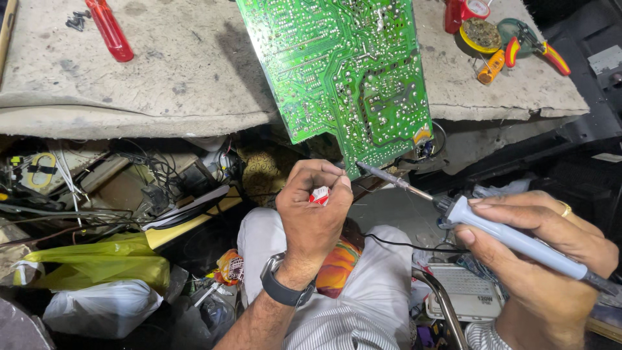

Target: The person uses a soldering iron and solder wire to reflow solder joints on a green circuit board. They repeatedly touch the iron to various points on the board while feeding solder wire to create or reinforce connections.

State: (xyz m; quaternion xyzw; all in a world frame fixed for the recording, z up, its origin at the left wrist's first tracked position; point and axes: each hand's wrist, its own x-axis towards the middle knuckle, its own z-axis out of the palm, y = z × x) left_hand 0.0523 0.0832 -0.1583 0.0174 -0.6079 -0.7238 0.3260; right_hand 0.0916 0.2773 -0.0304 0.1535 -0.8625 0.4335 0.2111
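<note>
Right hand (pixel 544 259) holds soldering iron (pixel 512 236), tip touching circuit board (pixel 343 71).

This is an electronics repair workshop, and a well-used one. A worn grey bench (pixel 181 78) fills the top of the view, its surface stained and its front edge sagging. Near the bench's far left corner lies a red-handled screwdriver (pixel 109 29) beside a few loose dark screws (pixel 78 21). At the far right corner sit a round tin of flux or tip cleaner (pixel 481 34), red-and-orange-handled pliers (pixel 531 48) and a red spool (pixel 468 10). A green circuit board (pixel 343 71) overhangs the front edge, a soldering iron (pixel 505 236) at its lower corner. Below the bench, tangled wires (pixel 149 175), old parts and plastic bags (pixel 97 266) crowd the space.
</note>
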